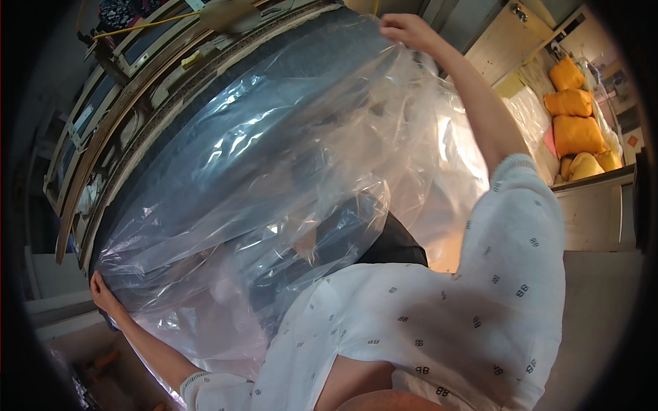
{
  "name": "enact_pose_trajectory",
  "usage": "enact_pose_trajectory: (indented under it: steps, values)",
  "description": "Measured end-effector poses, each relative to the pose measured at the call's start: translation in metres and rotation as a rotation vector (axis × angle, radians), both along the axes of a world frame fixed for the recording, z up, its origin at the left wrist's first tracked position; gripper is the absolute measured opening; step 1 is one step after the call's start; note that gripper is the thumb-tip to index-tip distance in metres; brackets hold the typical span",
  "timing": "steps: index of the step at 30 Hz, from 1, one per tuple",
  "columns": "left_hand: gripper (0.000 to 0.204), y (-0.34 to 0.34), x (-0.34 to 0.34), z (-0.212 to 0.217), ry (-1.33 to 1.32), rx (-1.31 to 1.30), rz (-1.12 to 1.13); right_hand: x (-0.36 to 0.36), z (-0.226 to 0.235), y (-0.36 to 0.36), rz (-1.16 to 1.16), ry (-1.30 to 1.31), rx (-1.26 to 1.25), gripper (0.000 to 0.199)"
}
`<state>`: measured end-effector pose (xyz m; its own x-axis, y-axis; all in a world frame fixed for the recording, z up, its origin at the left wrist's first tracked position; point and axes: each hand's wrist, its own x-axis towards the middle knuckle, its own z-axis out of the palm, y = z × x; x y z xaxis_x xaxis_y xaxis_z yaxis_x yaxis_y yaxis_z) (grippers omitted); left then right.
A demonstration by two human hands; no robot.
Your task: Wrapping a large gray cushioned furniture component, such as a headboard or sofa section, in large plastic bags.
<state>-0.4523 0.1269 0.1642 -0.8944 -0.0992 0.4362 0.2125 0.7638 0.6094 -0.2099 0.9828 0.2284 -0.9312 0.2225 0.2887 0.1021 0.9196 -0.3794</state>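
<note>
A large sheet of clear plastic film [274, 157] stretches between my two hands, over a dark padded surface [288, 48] and down across my lap. My left hand [104, 294] is closed on the film's edge at the near left corner of that surface. Far off at the upper right, my right hand [410, 33] is curled closed on the film's other end, arm stretched out. Loose folds of the film hang toward my body and glare in the light. Part of my dark trousers [394, 243] shows beside them.
Along the far side runs a long machine frame [113, 144] with rails and a yellow cord [147, 27]. Orange and yellow wrapped bundles [577, 133] are stacked at the right. A pale door or panel [510, 41] stands behind my right arm.
</note>
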Motion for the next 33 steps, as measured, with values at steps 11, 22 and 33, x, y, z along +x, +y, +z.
enact_pose_trajectory:
  steps: [11,22,33]
  values:
    - [0.040,-0.128,0.085,0.062,-0.050,0.058,0.217,-0.068,-0.056,-0.058,-0.092,0.257,0.019,0.022]
    - [0.028,-0.122,0.182,0.029,-0.248,0.343,0.224,-0.078,-0.056,-0.059,-0.122,0.146,-0.134,0.022]
    - [0.022,-0.108,0.113,0.015,0.049,0.738,0.150,-0.110,0.008,-0.041,0.151,0.475,-0.811,0.008]
